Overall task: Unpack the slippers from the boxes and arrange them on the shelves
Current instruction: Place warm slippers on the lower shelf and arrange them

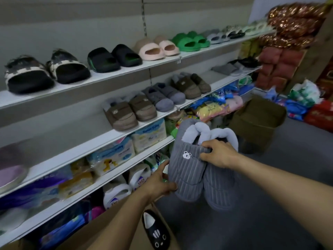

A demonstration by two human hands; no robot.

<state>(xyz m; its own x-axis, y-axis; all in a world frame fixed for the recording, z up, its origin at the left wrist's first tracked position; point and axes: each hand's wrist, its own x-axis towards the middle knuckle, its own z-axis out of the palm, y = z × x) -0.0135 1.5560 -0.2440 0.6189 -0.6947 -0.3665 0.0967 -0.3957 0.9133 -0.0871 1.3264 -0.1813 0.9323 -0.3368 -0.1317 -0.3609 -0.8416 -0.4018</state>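
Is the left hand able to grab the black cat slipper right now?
Probably not yet: the left hand grips the grey slippers, as does the right hand. The black cat slipper lies uncovered just below, so a freed hand likely could.

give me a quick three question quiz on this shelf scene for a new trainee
1. True or false: the left hand and right hand both hold the grey slippers.
2. On the top shelf, which pair sits between the black slides and green slides? A pink, B white, C blue.
3. How many brown pairs stand on the middle shelf?
Key: 1 true; 2 A, the pink slides; 3 two.
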